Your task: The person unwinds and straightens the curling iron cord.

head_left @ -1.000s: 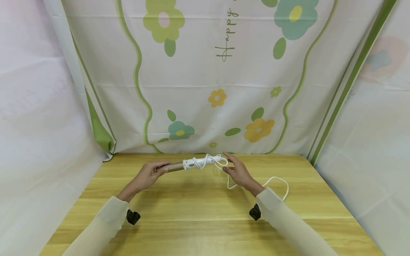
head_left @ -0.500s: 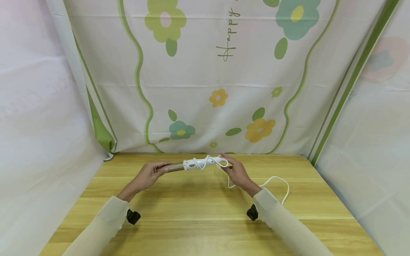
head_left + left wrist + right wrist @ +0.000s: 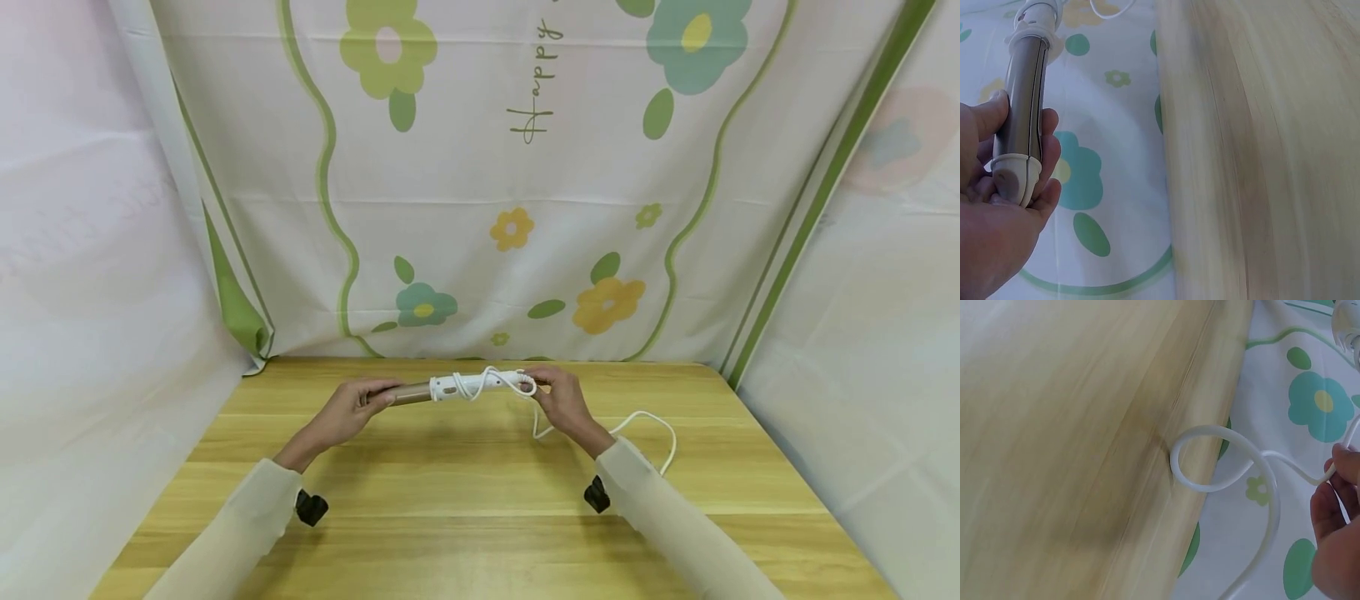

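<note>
A curling iron (image 3: 412,393) with a white handle and a brownish-gold barrel is held above the table, roughly level. My left hand (image 3: 343,415) grips the barrel near its white tip; the left wrist view shows thumb and fingers around the barrel (image 3: 1022,100). White power cord (image 3: 654,416) winds loosely around the handle and trails down to the table on the right. At the handle's cord end is my right hand (image 3: 566,404). In the right wrist view, its thumb and fingers pinch the cord (image 3: 1270,506), which hangs in a loop.
The wooden table (image 3: 450,517) spreads beneath both hands. A flowered cloth (image 3: 480,167) hangs behind its far edge, with pale cloth walls on both sides. Black wrist cameras sit under both sleeves.
My right hand has gone from spread fingers beside the handle's end to pinching the cord there. The left hand keeps its grip on the barrel, nearly still.
</note>
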### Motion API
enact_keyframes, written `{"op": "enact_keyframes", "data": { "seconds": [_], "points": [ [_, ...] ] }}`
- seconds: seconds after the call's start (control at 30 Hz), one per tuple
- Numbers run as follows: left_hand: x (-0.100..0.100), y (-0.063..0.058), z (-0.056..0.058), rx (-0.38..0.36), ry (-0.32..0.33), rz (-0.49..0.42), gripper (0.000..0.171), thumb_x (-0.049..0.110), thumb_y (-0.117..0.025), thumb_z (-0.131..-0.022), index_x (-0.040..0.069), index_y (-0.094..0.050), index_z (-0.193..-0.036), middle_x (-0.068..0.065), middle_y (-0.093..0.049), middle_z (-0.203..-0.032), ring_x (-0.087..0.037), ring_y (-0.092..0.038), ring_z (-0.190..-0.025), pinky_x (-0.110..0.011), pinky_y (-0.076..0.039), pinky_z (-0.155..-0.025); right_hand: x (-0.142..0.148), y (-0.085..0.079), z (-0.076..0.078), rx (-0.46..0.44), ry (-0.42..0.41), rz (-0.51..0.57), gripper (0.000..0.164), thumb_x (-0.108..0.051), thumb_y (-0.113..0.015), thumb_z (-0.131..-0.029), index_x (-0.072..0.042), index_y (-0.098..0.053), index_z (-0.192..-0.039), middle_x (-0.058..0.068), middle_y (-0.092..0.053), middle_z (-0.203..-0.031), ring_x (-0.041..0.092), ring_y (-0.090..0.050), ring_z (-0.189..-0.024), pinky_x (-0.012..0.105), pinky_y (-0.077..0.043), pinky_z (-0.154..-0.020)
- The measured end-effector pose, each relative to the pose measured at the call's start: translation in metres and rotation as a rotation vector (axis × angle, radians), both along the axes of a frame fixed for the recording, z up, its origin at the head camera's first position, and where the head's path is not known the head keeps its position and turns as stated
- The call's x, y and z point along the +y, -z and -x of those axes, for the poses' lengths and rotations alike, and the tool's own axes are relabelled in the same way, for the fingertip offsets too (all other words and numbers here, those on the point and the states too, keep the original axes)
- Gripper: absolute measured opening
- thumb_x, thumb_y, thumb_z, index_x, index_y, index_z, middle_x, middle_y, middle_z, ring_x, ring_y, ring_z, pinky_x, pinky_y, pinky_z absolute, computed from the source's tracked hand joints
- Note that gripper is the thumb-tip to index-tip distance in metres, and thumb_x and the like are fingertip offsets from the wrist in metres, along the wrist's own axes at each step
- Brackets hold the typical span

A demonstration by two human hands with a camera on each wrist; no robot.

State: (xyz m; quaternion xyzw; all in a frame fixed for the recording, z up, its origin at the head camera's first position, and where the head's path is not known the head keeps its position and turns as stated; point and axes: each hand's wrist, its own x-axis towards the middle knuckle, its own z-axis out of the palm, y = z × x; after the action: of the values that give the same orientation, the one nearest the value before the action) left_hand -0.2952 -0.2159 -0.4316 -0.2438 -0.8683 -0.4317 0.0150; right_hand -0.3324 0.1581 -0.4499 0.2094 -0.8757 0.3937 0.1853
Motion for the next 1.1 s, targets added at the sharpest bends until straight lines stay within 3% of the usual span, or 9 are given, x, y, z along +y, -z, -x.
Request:
{"op": "enact_keyframes", "data": {
  "seconds": [0.17,0.43,0.63,0.83,1.1],
  "points": [
    [-0.003,0.001,0.001,-0.004,-0.002,0.006,0.036,0.028,-0.055,-0.102,0.012,-0.063,-0.132,-0.013,-0.066,-0.123,-0.016,-0.060,-0.091,-0.028,-0.049,-0.076,0.002,0.000,0.002,0.046,0.007,-0.056,0.017,-0.015,-0.078,-0.080,-0.008,-0.078,-0.096,0.010,-0.075,-0.103,0.031,-0.068,-0.100,0.047,-0.054,-0.087],
    [-0.004,-0.001,-0.002,-0.025,0.015,0.023,0.038,0.023,-0.054,-0.102,0.004,-0.060,-0.135,-0.020,-0.064,-0.127,-0.021,-0.058,-0.090,-0.026,-0.046,-0.072,0.008,-0.009,0.005,0.114,-0.028,-0.092,0.009,-0.008,-0.074,-0.086,-0.011,-0.078,-0.093,0.006,-0.075,-0.098,0.025,-0.069,-0.092,0.042,-0.056,-0.080],
    [-0.007,0.002,0.000,-0.028,0.005,0.038,0.038,0.025,-0.055,-0.102,0.006,-0.061,-0.135,-0.019,-0.063,-0.129,-0.024,-0.061,-0.096,-0.027,-0.048,-0.075,0.014,-0.021,0.005,0.134,-0.061,-0.094,0.007,-0.009,-0.074,-0.087,-0.008,-0.078,-0.093,0.006,-0.074,-0.096,0.022,-0.069,-0.088,0.039,-0.056,-0.077],
    [-0.008,0.007,0.001,-0.004,-0.066,0.055,0.038,0.026,-0.054,-0.102,0.006,-0.061,-0.135,-0.018,-0.065,-0.127,-0.031,-0.064,-0.100,-0.031,-0.049,-0.076,0.019,-0.036,-0.005,0.173,-0.125,-0.126,0.009,-0.005,-0.074,-0.086,-0.005,-0.077,-0.095,0.006,-0.073,-0.095,0.021,-0.069,-0.084,0.032,-0.056,-0.071],
    [-0.008,0.008,0.003,-0.005,-0.138,0.049,0.039,0.028,-0.054,-0.103,0.010,-0.060,-0.136,-0.014,-0.067,-0.124,-0.016,-0.061,-0.087,-0.030,-0.046,-0.070,0.025,-0.055,-0.018,0.101,-0.265,-0.292,0.006,-0.009,-0.072,-0.089,-0.012,-0.077,-0.091,0.001,-0.071,-0.090,0.012,-0.064,-0.082,0.032,-0.054,-0.073]
  ]
}}
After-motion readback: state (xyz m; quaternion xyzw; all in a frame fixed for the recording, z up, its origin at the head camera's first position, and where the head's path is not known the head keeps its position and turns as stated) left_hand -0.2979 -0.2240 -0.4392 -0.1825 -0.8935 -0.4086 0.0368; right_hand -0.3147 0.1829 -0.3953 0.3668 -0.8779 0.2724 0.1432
